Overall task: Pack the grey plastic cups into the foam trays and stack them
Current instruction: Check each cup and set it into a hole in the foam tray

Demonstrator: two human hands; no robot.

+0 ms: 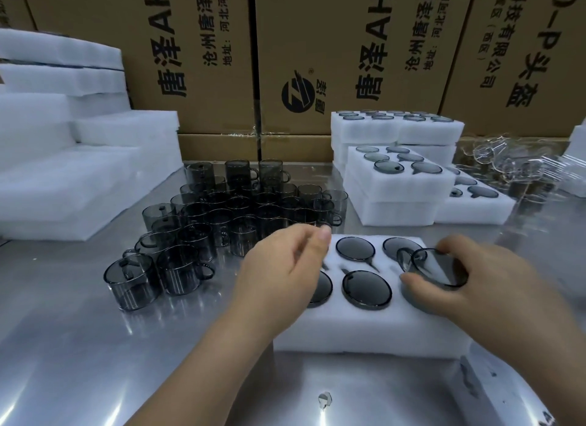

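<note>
While your right hand (pixel 494 286) curls fingers and thumb round one smoky grey see-through plastic cup (pixel 439 268), holding it tilted just over the front-right pocket of the white rectangular foam tray (pixel 364 333), your left hand (pixel 282 270) hovers above the tray's left end, fingers loosely bent and holding nothing. Four seated grey cups (pixel 366 288) sit sunk in the tray's other pockets, showing only their round dark faces; your left hand partly covers the front-left one. Just beyond your left hand, a crowd of loose grey handled cups (pixel 222 216) stands on the shiny metal surface (pixel 79 346), close to the tray's back-left corner. Behind the tray, to your right, filled foam trays (pixel 399 187) lie stacked, with a jumble of clear cups (pixel 507 168) beside them. Plain white foam blocks (pixel 63 178) are piled far left, and printed brown cardboard boxes (pixel 196 45) line the back.
</note>
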